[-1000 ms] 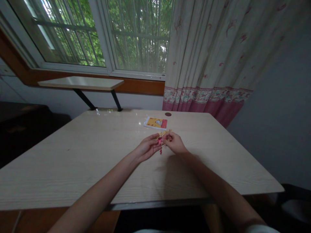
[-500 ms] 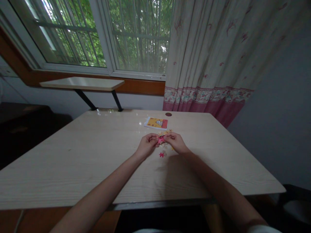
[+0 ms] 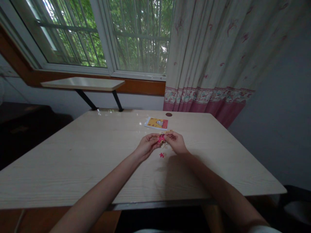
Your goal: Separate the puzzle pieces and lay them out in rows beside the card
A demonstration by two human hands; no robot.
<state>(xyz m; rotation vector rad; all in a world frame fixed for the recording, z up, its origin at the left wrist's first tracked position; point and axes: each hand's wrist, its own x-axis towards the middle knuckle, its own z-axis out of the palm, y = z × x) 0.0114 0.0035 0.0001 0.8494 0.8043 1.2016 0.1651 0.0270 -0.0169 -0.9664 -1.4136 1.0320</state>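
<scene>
Gripping pink puzzle pieces [image 3: 161, 139] from both sides, left hand [image 3: 147, 144] and right hand [image 3: 176, 142] close together, both clamped on them, just over the worktop [image 3: 102, 149]. Pale pieces [image 3: 165, 145] scattered below hands. Loose red-pink piece [image 3: 161, 155] on worktop, nearer the person. Yellow-red picture card [image 3: 155, 123] lying flat beyond hands.

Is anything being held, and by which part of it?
A pink puzzle section: left hand at its left edge, right hand at its right edge.
</scene>
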